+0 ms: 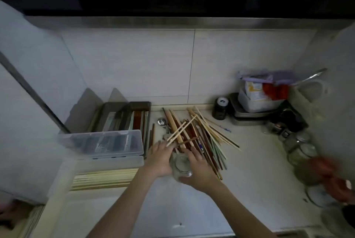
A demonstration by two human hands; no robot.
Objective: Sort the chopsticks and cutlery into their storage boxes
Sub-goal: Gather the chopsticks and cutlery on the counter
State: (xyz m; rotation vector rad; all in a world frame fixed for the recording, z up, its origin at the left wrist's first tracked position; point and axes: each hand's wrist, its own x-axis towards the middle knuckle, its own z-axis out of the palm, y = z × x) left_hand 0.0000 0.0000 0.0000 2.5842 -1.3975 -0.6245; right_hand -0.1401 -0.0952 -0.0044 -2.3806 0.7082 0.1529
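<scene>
Both hands are working at the near edge of the heap; the left hand (158, 158) is lying with fingers fairly straight toward twelve o'clock, its fingertips touching the near ends of two pale chopsticks (180, 131), though whether it is pinching them I cannot tell; the right hand (199, 170) is curving around a small glass jar (181, 167) that is sitting between the two hands.

Most of the job is looking undone; the pile of loose chopsticks (201, 132) is sprawling at twelve to one o'clock of the hands, mixed in colour and crossing every way; a metal spoon (162, 122) is lying at the pile's eleven o'clock edge.

Some sorting is showing already; at ten o'clock the dark storage box (134, 116) is holding a row of reddish chopsticks, and the clear box (103, 142) in front of it is holding dark pieces too blurred to name; at nine o'clock a neat row of pale chopsticks (103, 179) is lying flat, though what it is resting in I cannot tell.

Away at two o'clock, food containers (257, 101) and glass jars (299, 149) are standing apart from the work.
</scene>
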